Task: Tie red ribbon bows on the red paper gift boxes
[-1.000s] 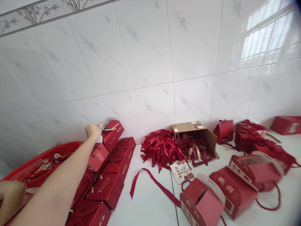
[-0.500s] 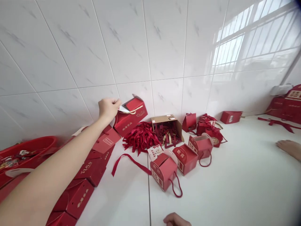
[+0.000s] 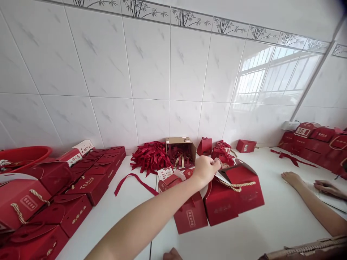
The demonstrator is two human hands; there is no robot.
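My left hand point(image 3: 205, 170) pinches the top of a red gift box point(image 3: 230, 196) with a gold rope handle. The box hangs over the white table, in front of several small red boxes. Attached or held beside it is a flat red piece point(image 3: 191, 216) with a printed label. At the bottom edge, only a small part of my right hand point(image 3: 172, 254) shows, with its fingers mostly cut off.
Rows of red boxes point(image 3: 89, 184) and a red basin point(image 3: 29, 159) stand left. By the wall are red ribbons point(image 3: 151, 157) and an open carton point(image 3: 181, 140). Another person's hands point(image 3: 292, 178) rest at right, near stacked red boxes point(image 3: 311, 146).
My left hand has carried the red box from the left-hand rows to the right, over the small boxes. The view has shifted, showing more of the other person's arms.
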